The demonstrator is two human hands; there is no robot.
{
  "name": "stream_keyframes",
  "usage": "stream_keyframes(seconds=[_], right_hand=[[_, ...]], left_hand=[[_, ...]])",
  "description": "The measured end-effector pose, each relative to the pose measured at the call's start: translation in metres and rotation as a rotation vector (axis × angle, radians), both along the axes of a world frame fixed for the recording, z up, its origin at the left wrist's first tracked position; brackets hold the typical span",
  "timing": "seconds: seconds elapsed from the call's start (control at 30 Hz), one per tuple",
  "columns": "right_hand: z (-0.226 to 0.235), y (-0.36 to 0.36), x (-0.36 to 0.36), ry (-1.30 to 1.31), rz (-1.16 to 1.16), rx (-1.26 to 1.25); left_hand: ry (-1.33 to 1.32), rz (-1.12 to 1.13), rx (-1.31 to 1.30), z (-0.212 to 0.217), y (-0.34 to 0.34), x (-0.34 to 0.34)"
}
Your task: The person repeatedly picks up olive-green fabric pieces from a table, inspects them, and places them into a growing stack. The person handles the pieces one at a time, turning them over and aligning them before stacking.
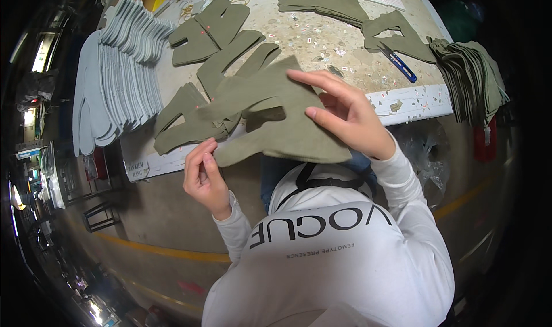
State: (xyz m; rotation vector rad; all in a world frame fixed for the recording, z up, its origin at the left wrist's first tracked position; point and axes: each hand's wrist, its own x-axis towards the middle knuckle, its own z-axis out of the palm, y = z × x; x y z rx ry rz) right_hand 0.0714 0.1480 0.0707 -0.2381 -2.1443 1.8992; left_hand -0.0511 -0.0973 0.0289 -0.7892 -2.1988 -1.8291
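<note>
the person's right hand [345, 117] lies spread, fingers flat, on a large olive fabric cut piece [276, 120] at the near edge of the worktable [414, 102], while the left hand [202, 174] pinches that piece's lower left edge between thumb and fingertips just off the table's rim. more olive cut pieces [210, 31] lie fanned behind and left of it, one tucked partly under it, with a tall fanned stack of pale grey-blue pieces [123, 68] at the table's left end. blue-handled snips [399, 64] rest to the right among scattered paper scraps, near another olive stack [471, 79] drooping over the right edge.
</note>
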Motion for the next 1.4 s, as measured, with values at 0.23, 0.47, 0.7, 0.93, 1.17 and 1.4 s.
stream_keyframes(seconds=[0.23,0.47,0.7,0.93,1.17,1.4], right_hand=[[-0.065,0.004,0.02,-0.064,-0.2,0.229],[-0.048,0.004,0.027,-0.168,-0.242,0.235],[-0.041,-0.011,0.036,-0.035,-0.316,-0.019],[-0.043,-0.017,0.022,-0.157,-0.195,0.184],[-0.001,0.03,0.034,-0.055,-0.159,0.172],[0.06,0.065,0.034,0.097,-0.252,0.303]], left_hand=[[-0.144,-0.199,0.06,0.008,0.03,0.018],[-0.03,-0.709,-0.255,0.017,0.088,0.049],[0.0,-0.632,-0.33,0.011,0.095,0.041],[-0.074,-0.504,-0.314,0.019,0.091,0.034],[0.095,-0.294,-0.26,0.009,0.075,0.011],[-0.436,-0.497,-0.042,0.014,0.066,0.022]])
